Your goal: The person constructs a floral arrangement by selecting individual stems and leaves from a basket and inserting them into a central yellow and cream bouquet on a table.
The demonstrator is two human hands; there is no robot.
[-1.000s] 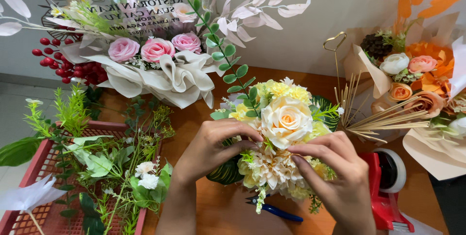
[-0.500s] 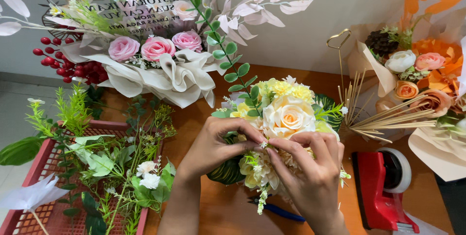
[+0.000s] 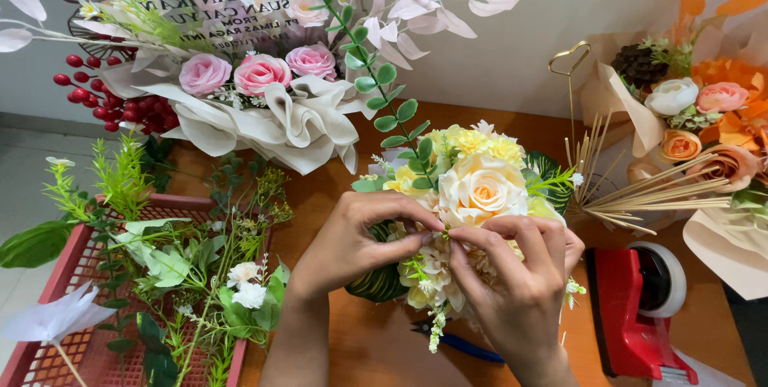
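Note:
A yellow and cream flower arrangement [image 3: 480, 183] with a large cream rose stands at the middle of the wooden table [image 3: 384, 339]. My left hand [image 3: 356, 239] pinches a small stem at the front of the arrangement, just below the rose. Beside it, my right hand [image 3: 516, 275] has its fingers closed on the same cluster of small pale blossoms. The fingertips of both hands meet there. Dark green striped leaves show under the flowers.
A red plastic basket [image 3: 48, 291] of green sprigs and white flowers sits at the left. A pink rose bouquet [image 3: 256, 99] in cream wrap stands behind. An orange bouquet [image 3: 704, 131], wooden sticks [image 3: 640, 195] and a red tape dispenser [image 3: 632, 307] are at right. Blue-handled pliers [image 3: 460, 343] lie below.
My right hand has come up from the lower right side of the arrangement to meet my left hand at the front. The camera has shifted slightly, bringing the tape dispenser fully into view.

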